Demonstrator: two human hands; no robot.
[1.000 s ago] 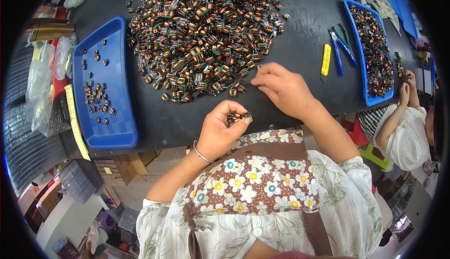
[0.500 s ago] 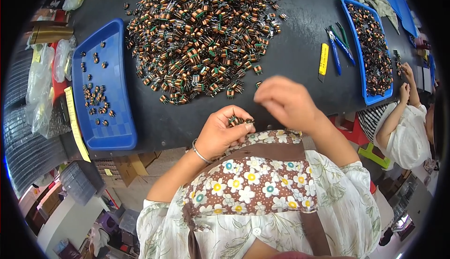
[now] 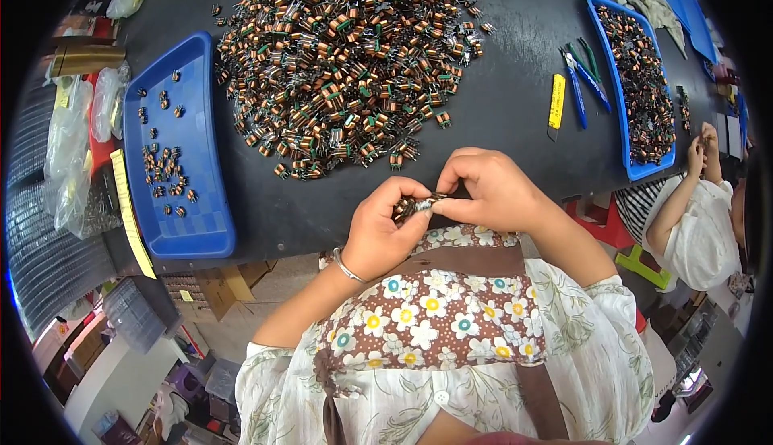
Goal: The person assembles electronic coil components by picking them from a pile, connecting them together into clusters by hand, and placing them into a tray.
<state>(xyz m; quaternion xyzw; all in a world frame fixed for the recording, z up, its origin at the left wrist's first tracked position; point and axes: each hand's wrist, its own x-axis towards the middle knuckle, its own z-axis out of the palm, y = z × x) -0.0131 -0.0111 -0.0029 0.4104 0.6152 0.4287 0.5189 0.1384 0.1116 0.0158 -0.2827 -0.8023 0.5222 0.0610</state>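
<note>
In front of my apron, my left hand (image 3: 386,231) is curled round several small copper-wound coils (image 3: 404,208) with metal pins. My right hand (image 3: 493,191) meets it, thumb and fingers pinched on a coil at the left fingertips; that coil is mostly hidden by the fingers. Just beyond both hands rises a large heap of similar coils (image 3: 346,66), copper and black with bits of green. To the left stands a blue tray (image 3: 220,211) with a small number of coils in it.
Right of the heap lie a yellow utility knife (image 3: 555,105), blue-handled pliers (image 3: 577,95) and a green-handled tool (image 3: 589,60). Beyond them a second blue tray (image 3: 618,115) is full of coils. At the far right, a co-worker's hands (image 3: 702,151) are over the table.
My right hand has come down and in from beside the heap to the left fingertips, and now pinches there. A loose coil near its earlier position no longer shows on the table.
</note>
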